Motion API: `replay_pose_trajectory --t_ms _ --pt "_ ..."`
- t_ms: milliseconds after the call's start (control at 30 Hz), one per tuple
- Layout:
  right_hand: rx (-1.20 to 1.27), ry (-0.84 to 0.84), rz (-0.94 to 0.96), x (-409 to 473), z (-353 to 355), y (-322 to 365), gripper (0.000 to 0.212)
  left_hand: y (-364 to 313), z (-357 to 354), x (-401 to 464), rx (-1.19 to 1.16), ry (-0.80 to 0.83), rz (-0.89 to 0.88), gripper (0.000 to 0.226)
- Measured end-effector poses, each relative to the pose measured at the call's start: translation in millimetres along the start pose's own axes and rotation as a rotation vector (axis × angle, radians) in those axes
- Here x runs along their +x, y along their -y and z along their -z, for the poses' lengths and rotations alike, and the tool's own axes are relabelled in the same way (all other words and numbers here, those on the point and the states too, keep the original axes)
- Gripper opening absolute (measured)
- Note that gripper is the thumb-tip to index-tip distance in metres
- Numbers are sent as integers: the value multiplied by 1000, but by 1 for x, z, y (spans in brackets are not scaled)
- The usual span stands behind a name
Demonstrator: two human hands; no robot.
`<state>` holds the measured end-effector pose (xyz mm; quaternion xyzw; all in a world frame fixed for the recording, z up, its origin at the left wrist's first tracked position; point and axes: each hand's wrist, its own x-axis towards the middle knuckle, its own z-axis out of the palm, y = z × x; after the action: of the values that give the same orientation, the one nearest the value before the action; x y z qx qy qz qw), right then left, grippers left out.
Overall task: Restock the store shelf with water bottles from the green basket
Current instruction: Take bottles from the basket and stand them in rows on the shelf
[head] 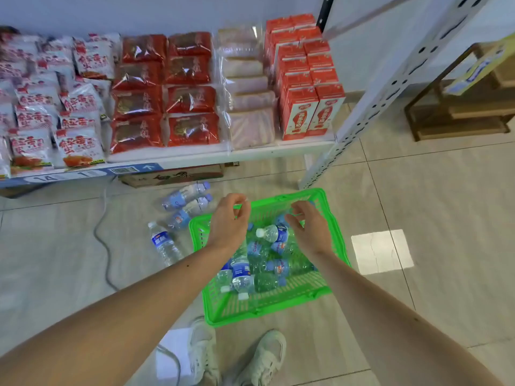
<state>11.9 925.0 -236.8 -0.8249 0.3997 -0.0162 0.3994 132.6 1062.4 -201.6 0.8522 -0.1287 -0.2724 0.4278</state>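
My hands, left (230, 218) and right (309, 228), hover loose and empty over the green basket (267, 309) on the floor, whose full, slick water bottles (274, 233) I judge best gripped mid-body.

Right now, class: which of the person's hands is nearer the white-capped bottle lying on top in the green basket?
Right. The right hand hovers just beside the white-capped bottle; the left hand is farther off, over the basket's left edge.

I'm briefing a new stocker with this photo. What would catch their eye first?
The green basket on the tiled floor, full of water bottles, with the left hand and right hand reaching over it. Next, three loose bottles on the floor left of it, below the snack-filled shelf.
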Motion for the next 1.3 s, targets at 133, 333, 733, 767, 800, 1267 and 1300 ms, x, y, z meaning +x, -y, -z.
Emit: replay_pose_trajectory --t_ms 133,333,733,767,800,1267,1300 --pt "-238 166 -9 33 -70 -64 49 74 -40 27 59 46 83 18" --pt "-573 384 -12 72 -173 -128 75 166 -80 58 124 90 100 22" --pt "-710 343 185 107 -210 -170 50 225 -96 76 105 89 110 23" --pt "-673 312 188 105 -200 -168 49 220 -94 74 97 86 110 22" --pt "-612 268 178 102 -188 -164 48 214 -91 71 92 83 109 21" --pt "349 126 73 32 41 84 25 -21 38 7 24 318 133 42" --pt "370 137 111 25 64 110 21 -45 56 1 15 371 118 52"
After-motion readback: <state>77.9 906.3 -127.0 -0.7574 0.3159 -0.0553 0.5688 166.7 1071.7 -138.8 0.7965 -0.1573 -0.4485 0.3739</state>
